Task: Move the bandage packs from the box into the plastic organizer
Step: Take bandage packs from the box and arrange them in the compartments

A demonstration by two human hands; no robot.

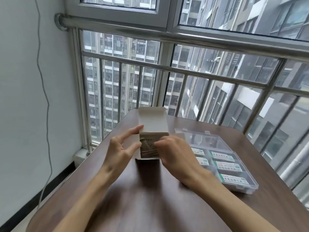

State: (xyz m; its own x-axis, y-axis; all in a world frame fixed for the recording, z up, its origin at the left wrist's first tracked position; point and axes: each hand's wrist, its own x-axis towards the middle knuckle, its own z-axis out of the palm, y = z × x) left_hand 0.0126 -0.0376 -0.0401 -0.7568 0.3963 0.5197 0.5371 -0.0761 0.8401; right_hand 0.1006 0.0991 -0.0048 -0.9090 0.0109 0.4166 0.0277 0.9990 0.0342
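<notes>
A white cardboard box (153, 121) stands open on the brown table (133, 198), its lid flap raised toward the window. Bandage packs (148, 149) fill its open mouth. My left hand (122, 148) grips the box's left side, thumb and fingers around the side flap. My right hand (173, 153) reaches into the opening from the right, its blurred fingertips curled on the packs. To the right lies the clear plastic organizer (240, 185) with its lid laid back; several compartments hold green-and-white bandage packs (228, 165).
A steel railing (184, 71) and window glass stand just past the table's far edge. A white wall is on the left, with a thin grey cable (47, 104) hanging down it. Bare tabletop lies in front of the box.
</notes>
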